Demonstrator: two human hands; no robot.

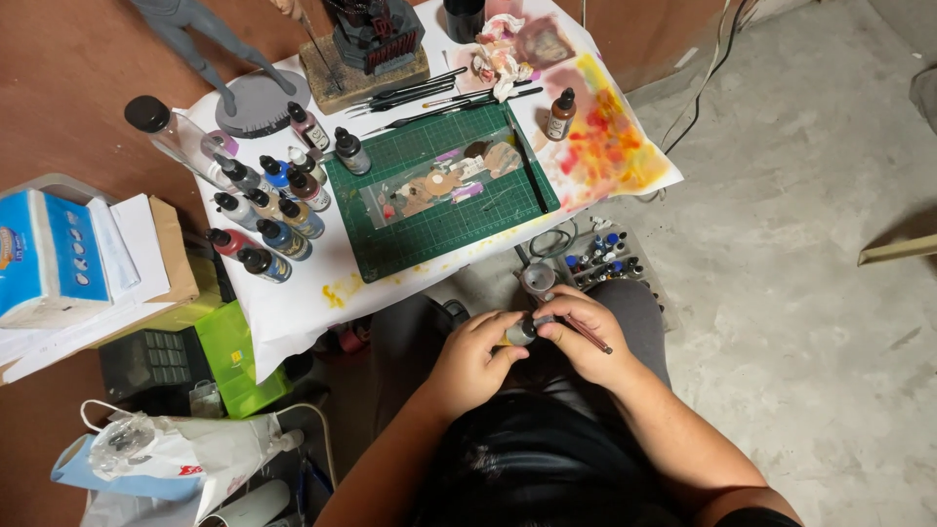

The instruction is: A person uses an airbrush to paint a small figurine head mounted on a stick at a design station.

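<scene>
Both hands meet over the lap: left hand pinches a small paint bottle, right hand closed on its cap end, thin brush tucked between its fingers. Green cutting mat and dropper bottles sit farther away on the table.

Both forearms reach forward from the lower edge of the view and bend inward, so the two hands meet over the lap, just short of the near edge of the bench. The left hand lies knuckles up, fingers curled and thumb tucked toward the right, pinching closed at the fingertips. The right hand sits just beside it, touching at the fingertips, its fingers folded down and the wrist cocked slightly outward. Both forearms are bare, and the elbows spread wide to either side.
</scene>
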